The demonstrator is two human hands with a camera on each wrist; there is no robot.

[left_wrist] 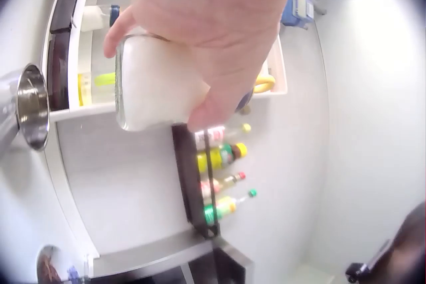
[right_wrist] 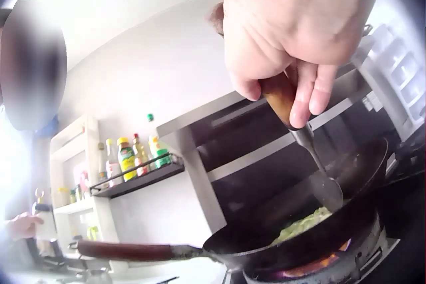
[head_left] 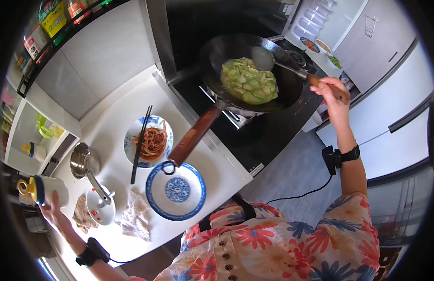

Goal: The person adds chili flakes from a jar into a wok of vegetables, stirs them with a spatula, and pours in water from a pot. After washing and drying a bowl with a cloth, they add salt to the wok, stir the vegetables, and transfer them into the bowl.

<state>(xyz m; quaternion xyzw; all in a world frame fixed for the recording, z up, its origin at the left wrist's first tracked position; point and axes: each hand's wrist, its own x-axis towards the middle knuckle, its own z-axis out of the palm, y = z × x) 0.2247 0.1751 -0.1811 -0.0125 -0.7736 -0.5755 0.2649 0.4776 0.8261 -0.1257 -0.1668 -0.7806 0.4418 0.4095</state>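
My left hand (head_left: 57, 216) grips a glass jar (head_left: 53, 191) of white contents with a blue and yellow lid, at the counter's left side; the left wrist view shows the fingers round the jar (left_wrist: 154, 83). My right hand (head_left: 335, 100) holds the wooden handle (head_left: 341, 95) of a ladle, whose bowl (head_left: 263, 59) is inside the wok, beside sliced green vegetables (head_left: 249, 82). In the right wrist view the hand (right_wrist: 299, 37) is above the wok (right_wrist: 253, 252), fingers curled round the handle, and flame shows under the wok.
The wok's handle (head_left: 193, 136) extends over the counter, above an empty blue-rimmed plate (head_left: 196, 189). Nearby are a bowl of reddish strips (head_left: 153, 143) with black chopsticks (head_left: 141, 145) across it, a metal pot (head_left: 81, 161), a white bowl (head_left: 100, 214) and a cloth (head_left: 135, 215).
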